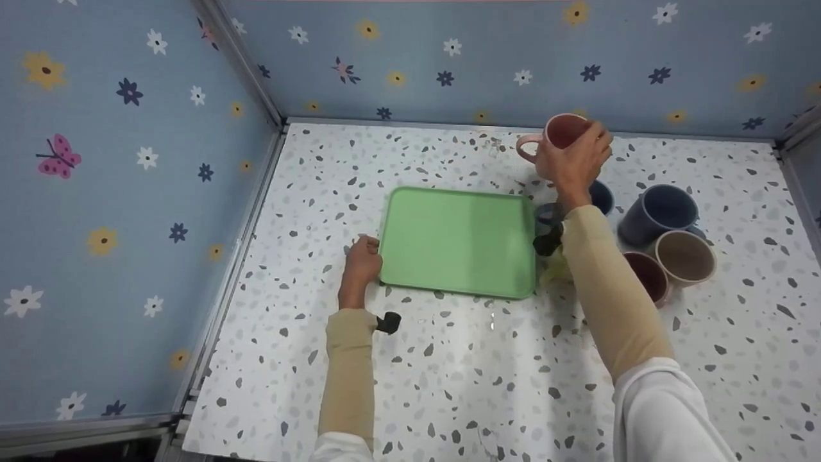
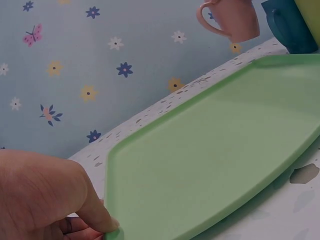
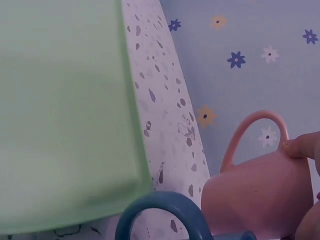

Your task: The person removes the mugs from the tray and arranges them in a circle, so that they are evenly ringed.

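A pink mug (image 1: 544, 160) is held up near the back wall, with my right hand (image 1: 574, 160) gripping it by the body and rim. Its handle points left in the head view; in the right wrist view the thumb lies by the upper end of the handle. My left hand (image 1: 364, 260) pinches the left edge of a flat green tray (image 1: 458, 240), thumb on the rim, as the left wrist view shows. Nothing lies on the tray's surface. Partly hidden under my right wrist, a blue mug (image 1: 601, 197) stands beside the tray's right end, its handle toward the tray.
Right of my right forearm stand a larger blue mug (image 1: 667, 208), a beige mug (image 1: 685, 256) and a pink mug with a dark red inside (image 1: 646, 279). A yellow-green item (image 1: 557, 266) is mostly covered by the sleeve. Flowered walls (image 1: 487, 58) bound the speckled table (image 1: 436, 372).
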`<state>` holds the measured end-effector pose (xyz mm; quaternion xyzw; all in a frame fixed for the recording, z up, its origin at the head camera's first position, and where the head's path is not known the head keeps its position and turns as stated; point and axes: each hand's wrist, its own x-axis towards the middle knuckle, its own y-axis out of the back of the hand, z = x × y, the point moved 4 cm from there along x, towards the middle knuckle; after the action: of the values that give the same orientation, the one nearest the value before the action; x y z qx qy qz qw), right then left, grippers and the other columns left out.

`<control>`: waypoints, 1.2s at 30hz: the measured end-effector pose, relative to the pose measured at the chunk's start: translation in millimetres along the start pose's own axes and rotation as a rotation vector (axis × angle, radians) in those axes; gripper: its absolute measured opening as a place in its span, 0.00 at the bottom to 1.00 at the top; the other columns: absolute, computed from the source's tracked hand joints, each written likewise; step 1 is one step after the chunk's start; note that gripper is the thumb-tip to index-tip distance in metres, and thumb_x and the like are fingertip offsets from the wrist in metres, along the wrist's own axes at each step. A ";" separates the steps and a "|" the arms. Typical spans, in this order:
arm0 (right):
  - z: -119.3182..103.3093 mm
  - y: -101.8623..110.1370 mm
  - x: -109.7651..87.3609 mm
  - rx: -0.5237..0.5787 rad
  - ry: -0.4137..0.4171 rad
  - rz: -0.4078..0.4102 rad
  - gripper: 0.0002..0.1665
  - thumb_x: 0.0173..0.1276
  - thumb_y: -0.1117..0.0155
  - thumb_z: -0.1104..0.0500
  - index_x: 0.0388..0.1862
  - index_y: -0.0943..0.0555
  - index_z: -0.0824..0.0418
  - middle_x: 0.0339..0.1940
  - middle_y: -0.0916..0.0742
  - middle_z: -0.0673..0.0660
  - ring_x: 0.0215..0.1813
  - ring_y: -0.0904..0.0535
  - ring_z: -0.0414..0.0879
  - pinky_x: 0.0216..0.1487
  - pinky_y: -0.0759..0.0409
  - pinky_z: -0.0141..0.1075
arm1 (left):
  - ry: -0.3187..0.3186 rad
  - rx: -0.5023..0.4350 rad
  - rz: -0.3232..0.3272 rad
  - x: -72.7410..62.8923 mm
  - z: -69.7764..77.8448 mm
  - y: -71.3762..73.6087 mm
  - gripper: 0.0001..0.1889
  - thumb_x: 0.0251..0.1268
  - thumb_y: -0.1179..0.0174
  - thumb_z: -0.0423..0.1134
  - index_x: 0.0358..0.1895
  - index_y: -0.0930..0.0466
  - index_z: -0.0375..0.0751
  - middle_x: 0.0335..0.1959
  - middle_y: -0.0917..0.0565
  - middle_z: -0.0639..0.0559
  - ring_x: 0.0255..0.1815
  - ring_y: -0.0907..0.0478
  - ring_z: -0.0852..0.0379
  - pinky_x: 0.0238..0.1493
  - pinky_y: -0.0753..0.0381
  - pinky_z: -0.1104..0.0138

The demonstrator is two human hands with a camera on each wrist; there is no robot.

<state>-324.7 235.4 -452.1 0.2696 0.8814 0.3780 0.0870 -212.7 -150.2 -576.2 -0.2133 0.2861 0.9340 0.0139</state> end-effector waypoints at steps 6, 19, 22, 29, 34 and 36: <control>18.2 12.9 9.6 -0.001 -0.073 0.029 0.52 0.56 0.36 0.39 0.73 0.46 0.57 0.72 0.40 0.61 0.72 0.44 0.54 0.69 0.35 0.43 | 0.039 -0.029 -0.027 -0.3 -0.7 -0.8 0.26 0.60 0.63 0.25 0.62 0.32 0.36 0.60 0.27 0.38 0.64 0.32 0.44 0.62 0.31 0.54; 49.8 32.5 23.3 -0.032 -0.220 -0.018 0.55 0.59 0.40 0.38 0.76 0.55 0.53 0.74 0.46 0.62 0.74 0.50 0.58 0.71 0.38 0.45 | 0.056 -0.030 -0.017 -0.4 0.4 -1.1 0.25 0.61 0.63 0.25 0.62 0.32 0.36 0.58 0.26 0.38 0.62 0.30 0.45 0.61 0.30 0.55; 53.7 34.9 24.5 -0.042 -0.237 -0.026 0.56 0.58 0.39 0.38 0.76 0.57 0.53 0.74 0.47 0.63 0.74 0.51 0.59 0.71 0.39 0.46 | 0.061 -0.030 -0.018 -0.4 0.4 -1.2 0.25 0.61 0.63 0.26 0.62 0.32 0.36 0.59 0.26 0.38 0.62 0.30 0.45 0.62 0.30 0.55; 60.6 38.4 24.9 -0.077 -0.255 -0.038 0.56 0.57 0.38 0.40 0.75 0.55 0.57 0.72 0.46 0.67 0.72 0.49 0.62 0.71 0.40 0.48 | 0.054 -0.038 -0.026 0.6 -0.4 -1.2 0.25 0.61 0.63 0.25 0.62 0.32 0.35 0.60 0.27 0.38 0.64 0.31 0.45 0.62 0.31 0.55; 64.7 39.4 24.7 -0.100 -0.251 -0.056 0.57 0.56 0.37 0.41 0.75 0.56 0.60 0.72 0.47 0.69 0.72 0.49 0.65 0.71 0.41 0.50 | 0.055 -0.049 -0.030 2.4 -1.0 -1.7 0.26 0.59 0.64 0.24 0.62 0.33 0.35 0.60 0.27 0.38 0.64 0.31 0.45 0.62 0.31 0.55; 66.3 39.4 24.3 -0.102 -0.254 -0.066 0.58 0.56 0.37 0.42 0.75 0.57 0.60 0.72 0.47 0.70 0.72 0.49 0.65 0.71 0.42 0.50 | 0.057 -0.045 -0.024 2.9 -1.1 -2.1 0.26 0.59 0.64 0.24 0.62 0.32 0.35 0.59 0.26 0.38 0.63 0.31 0.45 0.62 0.31 0.55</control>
<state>-305.3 312.0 -469.2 0.2815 0.8513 0.3820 0.2238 -214.6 -149.3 -579.3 -0.2436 0.2626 0.9336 0.0121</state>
